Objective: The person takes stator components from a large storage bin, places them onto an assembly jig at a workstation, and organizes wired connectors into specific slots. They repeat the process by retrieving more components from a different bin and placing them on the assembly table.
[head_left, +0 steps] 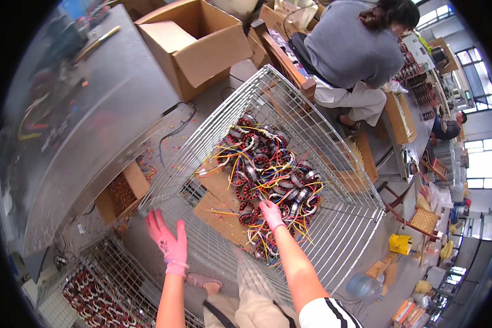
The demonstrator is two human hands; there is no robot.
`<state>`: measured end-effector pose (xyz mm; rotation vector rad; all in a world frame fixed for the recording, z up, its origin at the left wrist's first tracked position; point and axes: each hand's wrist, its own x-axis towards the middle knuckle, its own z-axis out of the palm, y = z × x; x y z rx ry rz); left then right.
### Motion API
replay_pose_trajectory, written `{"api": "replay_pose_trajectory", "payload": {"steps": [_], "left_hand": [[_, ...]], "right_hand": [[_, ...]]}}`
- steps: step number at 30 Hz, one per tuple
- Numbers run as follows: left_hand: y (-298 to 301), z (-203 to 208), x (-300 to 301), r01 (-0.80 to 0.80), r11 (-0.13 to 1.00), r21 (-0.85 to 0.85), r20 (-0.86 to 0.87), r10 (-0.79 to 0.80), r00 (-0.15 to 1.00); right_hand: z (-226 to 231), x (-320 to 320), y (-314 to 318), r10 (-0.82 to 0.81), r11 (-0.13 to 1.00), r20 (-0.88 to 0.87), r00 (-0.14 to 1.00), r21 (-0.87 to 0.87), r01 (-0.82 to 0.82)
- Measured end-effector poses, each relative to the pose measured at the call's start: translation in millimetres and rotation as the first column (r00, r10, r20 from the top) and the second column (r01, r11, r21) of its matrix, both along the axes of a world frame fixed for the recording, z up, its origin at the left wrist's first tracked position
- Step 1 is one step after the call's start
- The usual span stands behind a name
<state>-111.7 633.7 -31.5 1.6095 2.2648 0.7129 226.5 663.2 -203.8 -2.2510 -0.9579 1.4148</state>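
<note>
A large wire basket [333, 257] stands in front of me, with a heap of motor stators [259, 161] inside. They are ring-shaped, with red and grey cores and yellow, blue, red and white leads. My right hand [271, 215], in a pink glove, reaches down into the heap. Its fingers are bunched together beside a stator [249, 213]; whatever they hold is hidden. At the basket's left corner my left hand [168, 243], also gloved in pink, is raised with fingers spread and nothing in it. Brown cardboard [224, 194] lines part of the basket floor.
A grey metal table [115, 82] stands at left, and an open cardboard box [202, 38] behind the basket. Lower left is another wire basket [126, 262] with rows of stators. A seated person [350, 49] works at far right. A water jug [364, 287] lies on the floor.
</note>
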Motion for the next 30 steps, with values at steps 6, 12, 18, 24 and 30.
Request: {"api": "replay_pose_trajectory", "payload": {"steps": [6,12,18,24,30], "left_hand": [[13,-14,18,-0.047,0.988,-0.150,-0.194,0.017,0.981],[18,-16,17,0.009,0.988,-0.152,-0.265,-0.049,0.963],[18,-17,15,0.042,0.990,-0.131,-0.221,-0.071,0.973],[4,11,16,0.060,0.992,-0.112,-0.062,-0.067,0.996],[-89,128,-24,0.361,0.859,-0.364,0.930,0.359,0.083]], "right_hand": [[-92,-16,108,0.046,0.983,0.381,0.923,0.147,-0.109],[-149,-23,145,0.209,0.961,0.647,0.733,0.005,-0.278],[-91,-11,137,0.267,0.944,0.536,0.801,0.020,-0.329],[100,-29,36,-0.410,0.904,-0.591,0.695,-0.160,0.397],[303,-148,-58,0.305,0.880,-0.578,0.757,0.474,0.007]]}}
